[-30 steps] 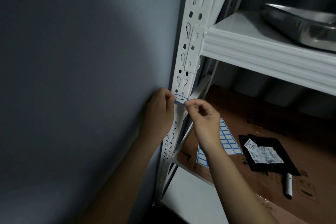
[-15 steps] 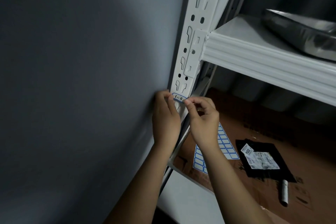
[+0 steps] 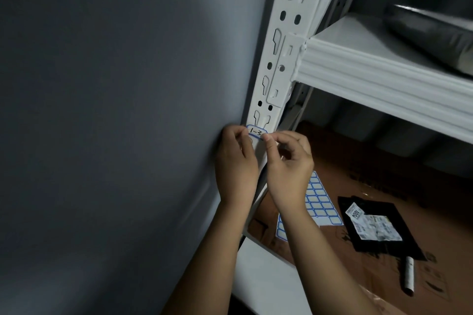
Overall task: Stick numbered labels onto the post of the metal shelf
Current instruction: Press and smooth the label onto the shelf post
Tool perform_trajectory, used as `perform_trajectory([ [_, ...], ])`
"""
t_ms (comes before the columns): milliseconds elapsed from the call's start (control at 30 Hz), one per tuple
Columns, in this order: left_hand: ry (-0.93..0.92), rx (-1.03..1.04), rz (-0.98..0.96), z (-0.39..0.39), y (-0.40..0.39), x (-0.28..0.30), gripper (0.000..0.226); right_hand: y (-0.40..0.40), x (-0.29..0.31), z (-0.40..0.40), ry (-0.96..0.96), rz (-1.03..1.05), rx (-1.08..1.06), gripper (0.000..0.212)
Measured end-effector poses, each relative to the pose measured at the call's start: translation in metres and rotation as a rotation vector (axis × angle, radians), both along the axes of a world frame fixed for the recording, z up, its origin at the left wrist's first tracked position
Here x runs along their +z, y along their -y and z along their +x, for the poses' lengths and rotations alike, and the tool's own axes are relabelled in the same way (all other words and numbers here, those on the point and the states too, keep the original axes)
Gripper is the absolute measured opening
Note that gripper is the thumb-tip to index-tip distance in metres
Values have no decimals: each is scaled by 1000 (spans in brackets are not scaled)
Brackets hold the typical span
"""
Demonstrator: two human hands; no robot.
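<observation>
The left hand [image 3: 236,161] pinched the left end of the label [image 3: 256,132] marked "1-3", its fingers [image 3: 243,135] curled round that edge against the grey wall side of the post [image 3: 279,64]. The label lay across the white post just below a keyhole slot, and whether its back already touched the metal could not be told. The right hand [image 3: 289,161] pinched the right end between thumb and forefinger, the other fingers loosely bent.

The likely faults were a crooked label, should one end go down before the other was level, and a crease or bubble if the middle bowed over the post's holes. Pressed partly over a slot, it would probably hold poorly. The thin paper might also cling to a fingertip.

The hands hid the post beneath the label. Further right, the label sheet [image 3: 320,204] lay partly behind the right wrist on the cardboard [image 3: 384,176], beside a black packet [image 3: 376,227] with unreadable print and a blurred pen-like cylinder [image 3: 409,276]. A dim metal tray [image 3: 430,33] was cut off at the edge.
</observation>
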State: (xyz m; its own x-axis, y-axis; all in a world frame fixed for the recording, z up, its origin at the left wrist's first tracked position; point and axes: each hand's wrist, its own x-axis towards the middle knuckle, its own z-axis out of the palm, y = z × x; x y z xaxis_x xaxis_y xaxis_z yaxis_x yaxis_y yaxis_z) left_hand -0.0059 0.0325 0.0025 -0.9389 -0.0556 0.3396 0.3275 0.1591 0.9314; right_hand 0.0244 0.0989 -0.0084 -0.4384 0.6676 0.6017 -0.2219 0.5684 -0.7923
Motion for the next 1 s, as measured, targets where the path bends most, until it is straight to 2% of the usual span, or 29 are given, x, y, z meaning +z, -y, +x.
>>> perform_trajectory([
  [1000,0,43,-118,-1,0,2,16,4,1,-2,11,-1,-53,4],
])
